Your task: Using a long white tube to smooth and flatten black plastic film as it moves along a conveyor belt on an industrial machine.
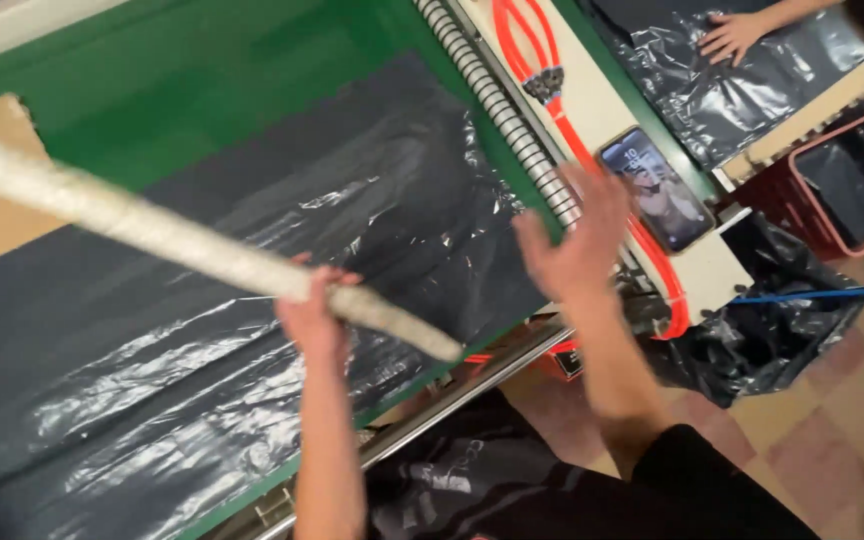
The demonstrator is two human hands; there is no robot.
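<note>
One pale rod (pixel 152 232) is lying diagonally over the black plastic sheet (pixel 252 330), its near end clenched in the left hand (pixel 314 318); the right hand (pixel 577 245) is hovering beside it, fingers spread, holding nothing

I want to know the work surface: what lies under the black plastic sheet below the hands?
A green table shows around the black plastic sheet, at its top and near edges. A pale wrapped rod, held by the left hand, crosses above. The table beneath the sheet is hidden.

Glossy black plastic sheet (pixel 202 330), green table (pixel 202 90), seemingly off-white rod (pixel 152 235).
</note>
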